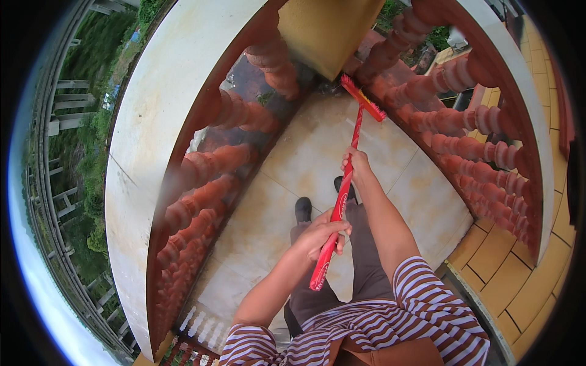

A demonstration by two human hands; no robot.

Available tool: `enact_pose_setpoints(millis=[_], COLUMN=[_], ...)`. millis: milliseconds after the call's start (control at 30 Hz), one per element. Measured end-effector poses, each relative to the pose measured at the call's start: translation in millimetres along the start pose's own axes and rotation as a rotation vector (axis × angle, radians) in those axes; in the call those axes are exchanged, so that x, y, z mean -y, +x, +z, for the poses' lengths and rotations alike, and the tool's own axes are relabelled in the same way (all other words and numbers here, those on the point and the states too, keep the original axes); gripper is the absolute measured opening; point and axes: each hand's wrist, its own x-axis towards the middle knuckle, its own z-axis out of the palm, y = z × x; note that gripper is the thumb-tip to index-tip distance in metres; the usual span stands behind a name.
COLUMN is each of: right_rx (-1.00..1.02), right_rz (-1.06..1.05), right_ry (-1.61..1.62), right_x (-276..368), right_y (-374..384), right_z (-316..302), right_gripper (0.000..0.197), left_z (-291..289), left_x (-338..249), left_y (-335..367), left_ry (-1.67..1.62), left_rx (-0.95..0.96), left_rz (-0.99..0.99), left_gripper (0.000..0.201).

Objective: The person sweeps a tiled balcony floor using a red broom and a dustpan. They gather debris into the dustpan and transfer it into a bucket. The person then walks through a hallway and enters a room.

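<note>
I hold a red long-handled broom (342, 195) with both hands. My left hand (320, 233) grips the lower end of the handle near my waist. My right hand (357, 163) grips the handle higher up, closer to the head. The red brush head (363, 97) with yellowish bristles rests on the pale tiled balcony floor (305, 158), close to the base of a yellow pillar (326, 30). My dark shoes (303, 208) stand on the tiles just behind the broom.
Red baluster railings (207, 165) with a broad white top rail (152, 104) run along the left; another red railing (470, 146) curves on the right. Orange tiles (494, 250) lie beyond it. Far below on the left are trees and concrete columns.
</note>
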Motion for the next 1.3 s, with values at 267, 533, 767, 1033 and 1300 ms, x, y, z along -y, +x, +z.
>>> enact_pose_setpoints(millis=[267, 533, 767, 1033, 1300], right_rx=[-0.039, -0.021, 0.081, 0.174, -0.081], right_rz=[0.08, 0.06, 0.15, 0.164, -0.153], right_ry=[-0.791, -0.374, -0.814, -0.427, -0.568], right_x=[-61.9, 23.3, -110.9, -114.7, -68.8], right_y=[-32.7, -23.9, -65.9, -144.2, 25.9], right_z=[56.9, 30.0, 64.6, 69.8, 59.2], right_gripper=[0.023, 0.015, 0.042, 0.023, 0.021], left_z=[49.4, 63.7, 44.3, 59.3, -28.3], left_x=[78.8, 34.1, 73.3, 96.8, 104.6], left_y=[-53.0, -21.2, -88.3, -158.0, -56.4], left_ry=[-0.853, -0.662, -0.885, -0.831, -0.397], left_rx=[-0.152, -0.084, -0.301, -0.255, -0.274], left_rz=[0.164, 0.126, 0.206, 0.256, 1.079], left_gripper=[0.02, 0.025, 0.028, 0.037, 0.063])
